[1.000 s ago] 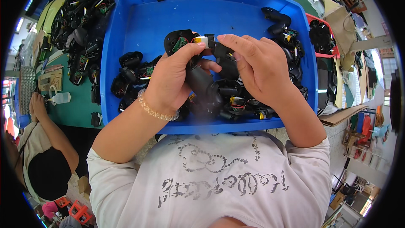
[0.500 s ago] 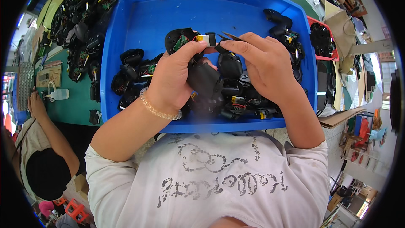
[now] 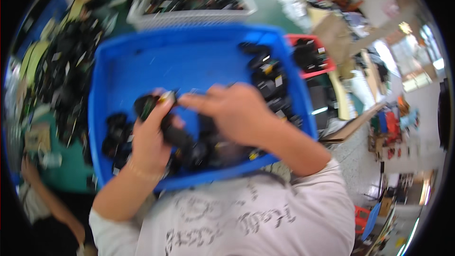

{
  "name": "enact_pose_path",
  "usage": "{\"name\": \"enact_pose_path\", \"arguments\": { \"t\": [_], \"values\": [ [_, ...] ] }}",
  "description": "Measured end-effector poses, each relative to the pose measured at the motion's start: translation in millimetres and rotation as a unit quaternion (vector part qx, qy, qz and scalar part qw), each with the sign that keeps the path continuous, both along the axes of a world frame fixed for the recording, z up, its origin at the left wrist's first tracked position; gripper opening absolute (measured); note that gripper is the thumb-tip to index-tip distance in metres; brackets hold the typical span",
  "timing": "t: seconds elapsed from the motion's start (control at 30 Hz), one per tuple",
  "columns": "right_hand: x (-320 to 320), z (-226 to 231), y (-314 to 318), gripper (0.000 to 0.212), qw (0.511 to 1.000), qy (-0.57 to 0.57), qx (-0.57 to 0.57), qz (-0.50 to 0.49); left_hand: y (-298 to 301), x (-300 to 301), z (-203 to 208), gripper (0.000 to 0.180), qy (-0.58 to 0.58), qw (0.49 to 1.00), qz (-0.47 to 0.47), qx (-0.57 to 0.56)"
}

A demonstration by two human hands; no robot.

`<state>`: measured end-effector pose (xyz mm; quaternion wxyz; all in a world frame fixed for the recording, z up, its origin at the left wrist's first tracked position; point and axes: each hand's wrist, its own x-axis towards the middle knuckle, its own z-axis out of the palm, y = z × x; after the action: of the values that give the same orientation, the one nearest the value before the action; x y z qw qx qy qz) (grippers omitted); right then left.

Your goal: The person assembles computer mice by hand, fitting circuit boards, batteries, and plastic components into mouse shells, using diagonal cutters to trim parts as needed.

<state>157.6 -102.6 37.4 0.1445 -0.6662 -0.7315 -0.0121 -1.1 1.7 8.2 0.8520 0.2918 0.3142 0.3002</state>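
Observation:
My left hand [image 3: 152,140] is closed around an opened black game controller [image 3: 176,135], with a green circuit board [image 3: 148,106] and a small yellow-ended battery [image 3: 167,96] by the thumb. My right hand [image 3: 239,114] reaches in from the right, its index fingertip close to the battery end. Its fingers are bent around dark pointed tweezers, which barely show through the motion blur. Both hands are over a blue bin [image 3: 204,33]. More black controller parts [image 3: 116,135] lie in the bin at the left, below the hands and along the right wall.
Beyond the bin stands a white basket [image 3: 135,12] of dark parts. A red tray [image 3: 310,72] of black parts sits at the right. Black parts [image 3: 71,76] are heaped on the green table at the left. Another person's arm [image 3: 57,204] is at the lower left.
The whole view has shifted, so the bin and hands sit lower and further left, and the white basket shows more fully. Both hands keep much the same hold; the picture is now blurred.

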Motion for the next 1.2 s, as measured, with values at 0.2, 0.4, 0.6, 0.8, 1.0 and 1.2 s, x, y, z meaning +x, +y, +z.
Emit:
{"name": "enact_pose_path", "arguments": {
  "t": [0.2,0.4,0.6,0.8,1.0,1.2],
  "values": [
    [1.8,4.1,-8.6,0.064,0.997,0.058,0.051,-0.023,-4.1,-3.2,10.4,0.021,-0.004,0.999,-0.022,0.027],
    [12.6,-1.0,-9.5,0.061,0.997,0.056,0.053,-0.008,-1.8,2.1,8.5,0.021,-0.015,0.998,-0.029,0.046],
    [14.6,4.0,-5.7,0.034,0.946,0.284,0.09,-0.124,-9.4,2.8,14.0,0.022,-0.004,0.997,-0.055,0.052],
    [-6.1,3.2,-9.1,0.038,0.969,0.217,0.117,-0.017,-12.2,4.2,9.7,0.02,0.005,0.993,-0.104,0.049],
    [-3.6,-2.8,-7.1,0.028,0.981,0.113,0.157,0.001,-8.4,5.3,1.7,0.021,0.011,0.981,-0.169,0.097],
    [-5.6,-7.2,-7.4,0.022,0.978,0.112,0.174,0.001,-9.4,5.1,2.9,0.021,-0.007,0.981,-0.187,0.049]
  ]
}}
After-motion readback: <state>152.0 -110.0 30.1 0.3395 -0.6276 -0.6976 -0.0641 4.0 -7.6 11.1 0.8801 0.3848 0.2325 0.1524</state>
